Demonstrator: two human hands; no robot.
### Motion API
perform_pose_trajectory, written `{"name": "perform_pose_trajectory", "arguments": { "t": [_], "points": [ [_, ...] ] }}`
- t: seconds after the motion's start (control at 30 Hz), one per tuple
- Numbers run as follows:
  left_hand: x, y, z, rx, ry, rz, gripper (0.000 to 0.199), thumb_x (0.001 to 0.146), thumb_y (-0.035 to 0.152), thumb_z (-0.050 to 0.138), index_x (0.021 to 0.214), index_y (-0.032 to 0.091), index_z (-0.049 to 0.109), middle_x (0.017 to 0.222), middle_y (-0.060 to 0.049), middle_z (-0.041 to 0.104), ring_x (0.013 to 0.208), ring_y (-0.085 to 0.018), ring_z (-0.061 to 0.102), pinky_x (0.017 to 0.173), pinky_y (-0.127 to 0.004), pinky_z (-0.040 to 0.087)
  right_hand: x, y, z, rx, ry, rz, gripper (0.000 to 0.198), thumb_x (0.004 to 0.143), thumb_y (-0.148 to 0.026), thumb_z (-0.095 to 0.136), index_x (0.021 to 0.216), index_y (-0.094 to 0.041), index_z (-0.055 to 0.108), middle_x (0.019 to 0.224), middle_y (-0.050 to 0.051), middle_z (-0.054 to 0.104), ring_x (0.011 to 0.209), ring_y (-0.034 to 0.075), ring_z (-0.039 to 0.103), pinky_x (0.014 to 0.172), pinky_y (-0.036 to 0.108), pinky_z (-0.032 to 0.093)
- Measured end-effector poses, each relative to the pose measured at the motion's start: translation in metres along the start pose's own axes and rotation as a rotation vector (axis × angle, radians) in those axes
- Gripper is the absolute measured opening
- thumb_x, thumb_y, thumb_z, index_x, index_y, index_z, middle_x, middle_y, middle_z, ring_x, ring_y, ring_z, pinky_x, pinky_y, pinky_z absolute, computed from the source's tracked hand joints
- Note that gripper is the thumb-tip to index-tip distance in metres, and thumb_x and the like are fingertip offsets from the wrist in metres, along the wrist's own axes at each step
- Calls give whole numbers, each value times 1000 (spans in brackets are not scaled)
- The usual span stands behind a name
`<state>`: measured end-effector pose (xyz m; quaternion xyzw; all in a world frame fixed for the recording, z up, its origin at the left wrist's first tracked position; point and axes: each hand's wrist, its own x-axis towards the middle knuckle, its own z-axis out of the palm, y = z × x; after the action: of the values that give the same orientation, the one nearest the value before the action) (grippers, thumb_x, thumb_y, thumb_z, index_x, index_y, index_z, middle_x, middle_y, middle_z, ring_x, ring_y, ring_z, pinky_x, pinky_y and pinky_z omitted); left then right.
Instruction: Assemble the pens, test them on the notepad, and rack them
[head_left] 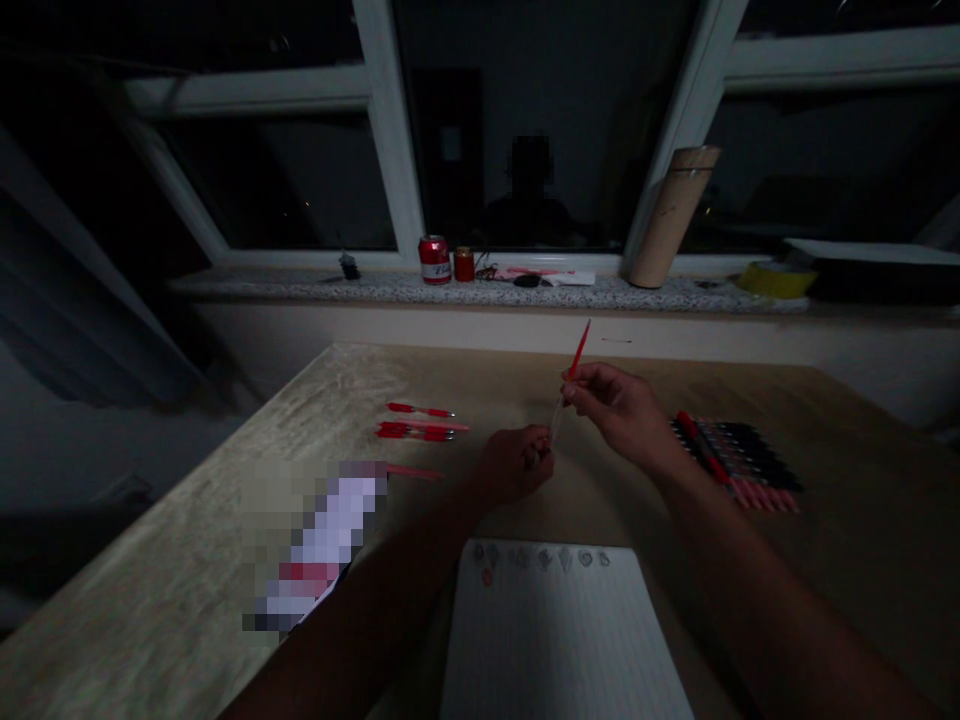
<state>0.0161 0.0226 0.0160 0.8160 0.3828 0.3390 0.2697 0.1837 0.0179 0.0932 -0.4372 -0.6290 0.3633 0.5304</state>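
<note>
Above the table's middle, my right hand (619, 405) pinches a slim red pen refill (580, 350) at about its middle, its tip pointing up. A clear, tube-like lower part (556, 420) runs down from it into my left hand (521, 462), whose fingers are closed around the lower end. Whether this clear part is one piece with the refill cannot be made out. Left of my hands lie several red pens (416, 432). Below them sits a lined notepad (555, 640) with a row of small dark scribbles and one red one near its top.
Several black and clear pens (742, 455) lie in a row at right, a red pen (703, 447) across them. A blurred-out phone-like object (334, 535) lies at left. The stone windowsill (390, 290) holds a red can (435, 260), a wooden-looking flask (673, 220) and yellow tape (776, 280).
</note>
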Motion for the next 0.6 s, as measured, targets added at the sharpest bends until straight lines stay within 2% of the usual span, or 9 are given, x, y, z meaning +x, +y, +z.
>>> {"name": "perform_pose_trajectory", "arguments": {
  "t": [0.3, 0.6],
  "points": [
    [0, -2, 0, 15, 18, 19, 11, 72, 20, 53, 82, 17, 58, 58, 5, 56, 48, -5, 48, 54, -16, 37, 1, 2, -1, -8, -7, 9, 26, 72, -37, 66, 84, -16, 59, 75, 3, 64, 65, 13, 60, 63, 28, 49],
    [0, -2, 0, 8, 15, 11, 13, 73, 22, 53, 85, 16, 58, 60, 4, 59, 50, -5, 50, 53, -15, 37, -1, 5, -2, -102, -90, -15, 17, 74, -31, 61, 82, -16, 60, 72, 2, 63, 64, 13, 59, 64, 27, 47]
  ]
}}
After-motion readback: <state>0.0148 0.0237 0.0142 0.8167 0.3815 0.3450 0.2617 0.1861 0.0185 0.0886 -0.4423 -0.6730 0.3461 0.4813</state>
